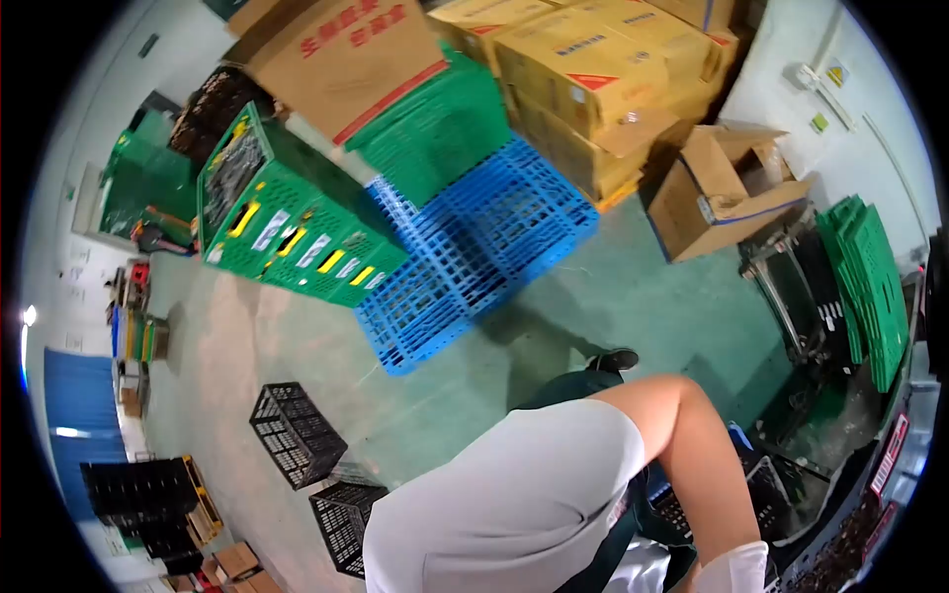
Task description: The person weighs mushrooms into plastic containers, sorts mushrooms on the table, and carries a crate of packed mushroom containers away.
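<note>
A bent bare arm (697, 445) in a light grey short sleeve (514, 484) fills the lower middle, apparently my left arm. Its forearm runs down to a white cuff or glove (736, 570) at the bottom edge, where the picture cuts off the hand. My right hand is out of the picture. Dark green apron cloth (598, 563) shows beside the arm. Behind the forearm is a black crate (766, 489), partly hidden. What either hand holds or touches cannot be seen.
A blue pallet (465, 257) lies on the green floor beside stacked green crates (297, 237) and cartons (593, 69). An opened carton (717, 193) stands near the wall. Green panels (865, 287) lean at right. Black crates (297, 435) stand lower left. A dark shoe (618, 360) shows past the elbow.
</note>
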`<state>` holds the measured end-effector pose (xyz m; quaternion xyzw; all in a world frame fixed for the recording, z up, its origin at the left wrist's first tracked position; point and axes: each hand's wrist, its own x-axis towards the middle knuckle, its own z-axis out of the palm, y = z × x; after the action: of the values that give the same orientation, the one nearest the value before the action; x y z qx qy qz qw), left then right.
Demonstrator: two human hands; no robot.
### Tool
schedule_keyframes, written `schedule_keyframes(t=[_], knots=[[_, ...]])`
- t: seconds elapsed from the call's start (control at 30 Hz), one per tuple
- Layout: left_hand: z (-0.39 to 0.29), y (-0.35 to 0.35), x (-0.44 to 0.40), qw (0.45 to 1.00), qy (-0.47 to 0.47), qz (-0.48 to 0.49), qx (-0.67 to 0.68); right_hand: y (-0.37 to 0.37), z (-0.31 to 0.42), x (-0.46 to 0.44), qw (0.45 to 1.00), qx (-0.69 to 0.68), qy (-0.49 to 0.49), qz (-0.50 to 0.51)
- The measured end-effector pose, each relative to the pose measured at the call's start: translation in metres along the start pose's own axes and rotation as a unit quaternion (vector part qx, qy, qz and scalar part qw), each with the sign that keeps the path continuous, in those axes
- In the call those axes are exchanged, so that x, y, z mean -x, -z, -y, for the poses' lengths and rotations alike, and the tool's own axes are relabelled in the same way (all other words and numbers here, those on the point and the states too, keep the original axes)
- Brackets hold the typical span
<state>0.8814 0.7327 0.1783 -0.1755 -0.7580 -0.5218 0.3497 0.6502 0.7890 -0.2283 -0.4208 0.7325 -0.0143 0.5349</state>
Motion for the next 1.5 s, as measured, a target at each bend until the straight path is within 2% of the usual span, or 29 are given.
schedule_keyframes(t=[0.13, 0.2, 0.3, 0.33, 0.37, 0.4, 0.43, 0.5, 0.53, 0.57, 0.63, 0.73, 0.8, 0.83, 0.9, 0.93, 0.97, 1.0, 1.03, 1.07, 1.1, 1.17, 1.2, 1.23, 1.27, 1.33, 1.37, 1.4, 1.5], knots=[[0.0, 0.108, 0.012, 0.985, 0.028, 0.051, 0.164, 0.035, 0.007, 0.023, 0.996, -0.045, -0.071, -0.04], [0.004, 0.172, 0.028, 0.94, 0.111, 0.07, 0.314, 0.047, 0.006, 0.041, 0.988, -0.086, -0.099, -0.082], [0.045, 0.244, 0.054, 0.845, 0.274, -0.013, 0.459, 0.053, 0.009, 0.075, 0.969, -0.155, -0.149, -0.121], [0.072, 0.259, 0.065, 0.834, 0.301, -0.059, 0.459, 0.049, 0.008, 0.082, 0.963, -0.177, -0.161, -0.126], [0.098, 0.271, 0.076, 0.832, 0.325, -0.105, 0.436, 0.042, 0.011, 0.088, 0.958, -0.195, -0.171, -0.124], [0.13, 0.277, 0.096, 0.838, 0.327, -0.152, 0.409, 0.023, -0.042, 0.069, 0.976, -0.102, -0.146, -0.123], [0.152, 0.285, 0.109, 0.834, 0.393, -0.18, 0.342, 0.012, -0.031, 0.074, 0.972, -0.107, -0.17, -0.125], [0.195, 0.3, 0.145, 0.818, 0.417, -0.221, 0.329, -0.002, 0.028, 0.071, 0.962, -0.121, -0.215, -0.12], [0.211, 0.306, 0.157, 0.8, 0.448, -0.223, 0.331, -0.007, 0.05, 0.068, 0.957, -0.132, -0.229, -0.118], [0.225, 0.308, 0.169, 0.782, 0.479, -0.227, 0.327, -0.018, 0.029, 0.052, 0.967, -0.103, -0.219, -0.075], [0.26, 0.311, 0.201, 0.765, 0.506, -0.228, 0.326, -0.026, 0.055, 0.034, 0.949, -0.19, -0.231, -0.097], [0.315, 0.32, 0.228, 0.753, 0.528, -0.216, 0.329, -0.002, 0.082, 0.008, 0.949, -0.219, -0.195, -0.112], [0.344, 0.337, 0.226, 0.713, 0.572, -0.244, 0.325, 0.021, 0.079, -0.023, 0.969, -0.144, -0.163, -0.115], [0.364, 0.347, 0.223, 0.718, 0.572, -0.24, 0.316, 0.032, 0.073, -0.039, 0.982, -0.088, -0.093, -0.135], [0.395, 0.365, 0.213, 0.743, 0.552, -0.246, 0.289, 0.067, 0.065, -0.068, 0.978, -0.048, -0.077, -0.187], [0.407, 0.375, 0.198, 0.75, 0.548, -0.26, 0.266, 0.099, 0.079, -0.076, 0.979, -0.005, -0.084, -0.186], [0.421, 0.383, 0.184, 0.767, 0.528, -0.275, 0.24, 0.111, 0.053, -0.11, 0.977, 0.073, -0.088, -0.18], [0.434, 0.394, 0.165, 0.79, 0.51, -0.273, 0.204, 0.135, 0.044, -0.133, 0.959, 0.23, -0.012, -0.167], [0.445, 0.407, 0.144, 0.81, 0.493, -0.268, 0.171, 0.156, 0.031, -0.16, 0.911, 0.33, 0.085, -0.233], [0.457, 0.423, 0.124, 0.816, 0.496, -0.259, 0.144, 0.202, 0.07, -0.152, 0.961, 0.107, 0.04, -0.252], [0.466, 0.44, 0.104, 0.822, 0.498, -0.25, 0.12, 0.22, 0.065, -0.174, 0.956, -0.003, 0.045, -0.291], [0.483, 0.466, 0.059, 0.8, 0.534, -0.27, 0.04, 0.288, 0.127, -0.168, 0.956, -0.093, -0.024, -0.277], [0.499, 0.482, 0.049, 0.807, 0.518, -0.281, 0.043, 0.306, 0.138, -0.181, 0.954, -0.069, -0.024, -0.292], [0.515, 0.496, 0.035, 0.783, 0.546, -0.3, 0.0, 0.325, 0.148, -0.193, 0.951, -0.044, -0.025, -0.306], [0.533, 0.514, 0.024, 0.786, 0.539, -0.302, -0.016, 0.334, 0.15, -0.215, 0.943, -0.059, 0.018, -0.328], [0.576, 0.551, 0.007, 0.791, 0.513, -0.324, -0.079, 0.37, 0.186, -0.235, 0.954, -0.015, 0.014, -0.3], [0.606, 0.576, 0.004, 0.803, 0.493, -0.289, -0.172, 0.387, 0.201, -0.248, 0.963, 0.006, 0.013, -0.268], [0.634, 0.598, 0.0, 0.824, 0.428, -0.272, -0.251, 0.397, 0.212, -0.266, 0.965, 0.001, 0.014, -0.261], [0.708, 0.661, -0.042, 0.803, 0.417, -0.223, -0.362, 0.44, 0.26, -0.299, 0.956, -0.022, 0.042, -0.288]])
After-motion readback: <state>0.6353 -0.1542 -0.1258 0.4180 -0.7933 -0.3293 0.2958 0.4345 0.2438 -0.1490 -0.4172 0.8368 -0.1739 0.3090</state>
